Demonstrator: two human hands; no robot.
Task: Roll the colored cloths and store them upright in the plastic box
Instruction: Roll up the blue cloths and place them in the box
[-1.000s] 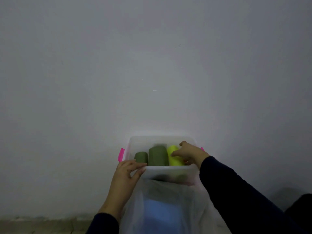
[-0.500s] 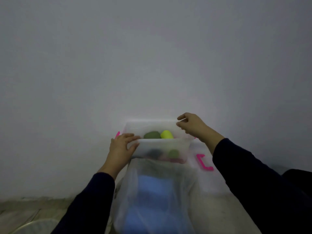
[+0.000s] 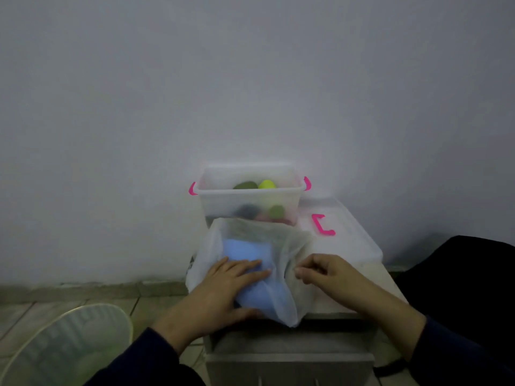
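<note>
Both hands have left the plastic box (image 3: pixel 250 203) and dropped to the white bag (image 3: pixel 289 246) at 6 o'clock of it. Left hand (image 3: pixel 223 288) lies flat on the blue cloth (image 3: pixel 245 253) inside the bag, fingers (image 3: pixel 245 267) together and extended, gripping nothing. Right hand (image 3: pixel 331 277) at 3 o'clock of the left, fingers curled, tips pinching the bag fabric. Box sits on the tabletop (image 3: pixel 354 280) against the wall, at 12 o'clock of the bag, holding a yellow roll (image 3: pixel 267 184) and green roll (image 3: pixel 245 185) upright; more rolls show blurred through the front wall. Box lid (image 3: pixel 348 235) with pink clip (image 3: pixel 322 224) lies at 4 o'clock of the box.
</note>
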